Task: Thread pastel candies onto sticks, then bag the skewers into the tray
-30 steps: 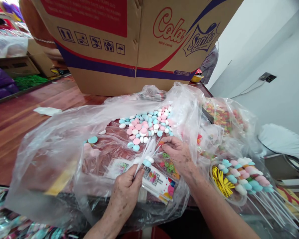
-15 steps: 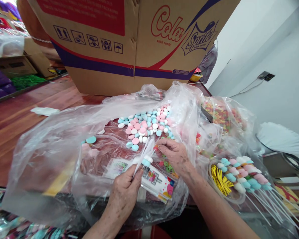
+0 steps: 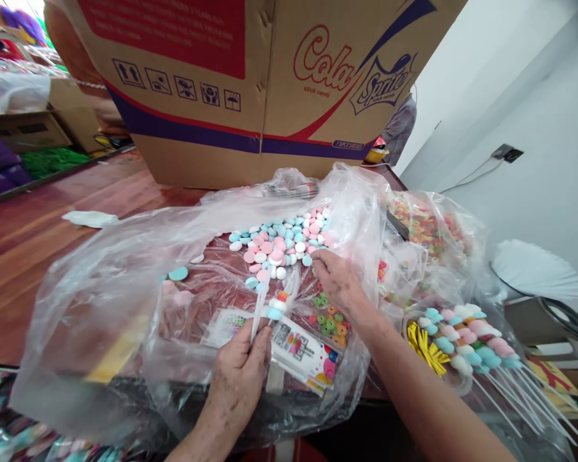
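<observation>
Head view: since half a second ago, the right hand (image 3: 340, 279) has been drawn away from the sticks and brought to the near right edge of a heap of smooth, rounded pink, pale blue and white candies (image 3: 296, 237), and an orange-red piece, earlier held at the right fingertips, is now seen on the started candy skewer (image 3: 275, 313). A bundle of thin white sticks (image 3: 260, 305) is now held more upright and less fanned out than before. Both the sticks and the skewer are gripped by the left hand (image 3: 243, 362), its thumb and fingers closed around their lower part. On the skewer, just above the left thumb and forefinger, a pale blue candy is topped by a white one and then by the orange-red piece, stacked close together and slightly tilted. The right fingers are bent, with the tips close to the candies; whether anything is pinched between them cannot be told. Below the right hand, green, red and orange ring-shaped sweets (image 3: 330, 317) are spread, and beside the left hand, flat printed white packets (image 3: 303, 353) are laid on crumpled transparent plastic sheeting (image 3: 101, 289).
</observation>
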`<state>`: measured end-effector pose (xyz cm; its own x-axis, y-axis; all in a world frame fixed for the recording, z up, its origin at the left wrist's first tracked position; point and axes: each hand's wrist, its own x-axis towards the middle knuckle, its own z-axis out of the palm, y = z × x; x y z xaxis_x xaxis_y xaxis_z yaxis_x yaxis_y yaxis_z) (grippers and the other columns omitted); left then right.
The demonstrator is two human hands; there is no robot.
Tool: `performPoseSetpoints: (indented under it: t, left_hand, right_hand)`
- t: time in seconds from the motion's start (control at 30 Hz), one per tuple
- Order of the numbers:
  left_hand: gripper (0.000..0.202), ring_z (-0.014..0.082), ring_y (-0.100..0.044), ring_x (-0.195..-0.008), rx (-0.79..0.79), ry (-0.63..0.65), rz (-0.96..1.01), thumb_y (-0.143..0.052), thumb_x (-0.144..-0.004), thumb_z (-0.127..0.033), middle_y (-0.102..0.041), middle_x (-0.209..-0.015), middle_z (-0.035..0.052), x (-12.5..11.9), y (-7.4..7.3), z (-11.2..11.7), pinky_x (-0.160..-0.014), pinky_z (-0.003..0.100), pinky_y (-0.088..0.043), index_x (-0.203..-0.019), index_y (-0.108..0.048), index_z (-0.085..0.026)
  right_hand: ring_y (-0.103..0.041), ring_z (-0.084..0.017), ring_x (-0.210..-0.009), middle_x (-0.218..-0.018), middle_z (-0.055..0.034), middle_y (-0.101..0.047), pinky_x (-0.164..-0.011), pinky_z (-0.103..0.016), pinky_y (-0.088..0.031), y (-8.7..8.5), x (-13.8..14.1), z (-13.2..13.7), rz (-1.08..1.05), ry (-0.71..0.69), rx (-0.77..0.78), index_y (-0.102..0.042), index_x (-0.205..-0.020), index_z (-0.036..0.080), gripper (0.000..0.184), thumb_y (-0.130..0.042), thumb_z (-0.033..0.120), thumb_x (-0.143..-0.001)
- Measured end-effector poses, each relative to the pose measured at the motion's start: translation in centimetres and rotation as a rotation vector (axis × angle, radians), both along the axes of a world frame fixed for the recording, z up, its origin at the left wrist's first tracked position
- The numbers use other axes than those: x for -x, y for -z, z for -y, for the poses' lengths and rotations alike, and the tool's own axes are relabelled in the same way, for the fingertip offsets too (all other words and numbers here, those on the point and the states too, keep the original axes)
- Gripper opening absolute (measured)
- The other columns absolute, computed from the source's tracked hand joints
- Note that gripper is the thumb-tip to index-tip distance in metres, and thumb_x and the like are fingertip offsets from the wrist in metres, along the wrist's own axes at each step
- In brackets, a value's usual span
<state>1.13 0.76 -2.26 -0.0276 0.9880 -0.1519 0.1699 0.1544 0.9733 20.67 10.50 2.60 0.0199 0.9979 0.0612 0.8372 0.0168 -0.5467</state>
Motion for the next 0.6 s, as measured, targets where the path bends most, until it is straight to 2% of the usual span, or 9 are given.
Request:
performPoseSetpoints:
  t: [0.07, 0.2, 0.27, 0.37, 0.47, 0.6]
  left_hand:
    - [0.032, 0.0111, -0.038, -0.047, 0.015, -0.033, 0.025, -0.056, -0.086, -0.051, -0.045, -0.054, -0.0070, 0.0, -0.2, 0.0, -0.044, 0.021, -0.032, -0.079, -0.060, -0.020]
    - [0.037, 0.0103, -0.036, -0.042, 0.046, -0.083, 0.089, -0.057, -0.084, -0.056, -0.043, -0.051, -0.0075, 0.0, -0.5, 0.1, -0.040, 0.021, -0.028, -0.080, -0.061, -0.019]
    - [0.038, 0.0099, -0.035, -0.041, 0.050, -0.084, 0.091, -0.056, -0.084, -0.057, -0.041, -0.049, -0.0077, 0.0, -0.6, 0.1, -0.038, 0.021, -0.026, -0.078, -0.061, -0.019]
    - [0.038, 0.0097, -0.034, -0.040, 0.043, -0.087, 0.086, -0.056, -0.084, -0.057, -0.040, -0.047, -0.0078, 0.1, -0.7, 0.1, -0.037, 0.021, -0.024, -0.077, -0.061, -0.019]
    - [0.038, 0.0100, -0.036, -0.040, 0.037, -0.087, 0.083, -0.057, -0.084, -0.057, -0.042, -0.048, -0.0073, 0.0, -0.7, 0.0, -0.037, 0.020, -0.026, -0.078, -0.062, -0.019]
    - [0.036, 0.0103, -0.040, -0.043, 0.025, -0.106, 0.076, -0.059, -0.083, -0.054, -0.045, -0.050, -0.0064, -0.2, -0.6, -0.1, -0.039, 0.020, -0.029, -0.073, -0.059, -0.019]
  right_hand:
    - [-0.062, -0.023, -0.095, -0.102, -0.0098, -0.070, -0.084, -0.032, -0.046, 0.2, -0.1, -1.7, 0.089, 0.010, -0.012, -0.067, -0.102, 0.020, 0.025, -0.043, 0.018, -0.092]
    - [-0.058, -0.026, -0.099, -0.109, -0.0153, -0.065, -0.086, -0.035, -0.043, 1.2, 0.5, -3.3, 0.102, -0.006, -0.031, -0.065, -0.101, 0.017, 0.023, -0.050, 0.011, -0.085]
    - [-0.058, -0.025, -0.097, -0.106, -0.0135, -0.065, -0.086, -0.034, -0.042, 1.5, 0.6, -3.3, 0.075, -0.028, -0.046, -0.064, -0.094, 0.018, 0.019, -0.054, 0.010, -0.080]
    - [-0.057, -0.022, -0.084, -0.086, -0.0061, -0.065, -0.078, -0.031, -0.043, 1.5, 0.4, -3.1, -0.011, -0.020, -0.067, -0.060, -0.083, 0.020, 0.012, -0.055, 0.013, -0.075]
    - [-0.055, -0.018, -0.071, -0.077, -0.0003, -0.061, -0.069, -0.028, -0.042, 1.1, 0.1, -3.4, -0.137, 0.027, -0.104, -0.058, -0.086, 0.021, 0.010, -0.051, 0.024, -0.080]
    - [-0.054, -0.015, -0.066, -0.073, 0.0018, -0.060, -0.063, -0.026, -0.041, 0.6, 0.3, -5.0, -0.260, 0.027, -0.133, -0.059, -0.083, 0.021, 0.015, -0.049, 0.032, -0.079]
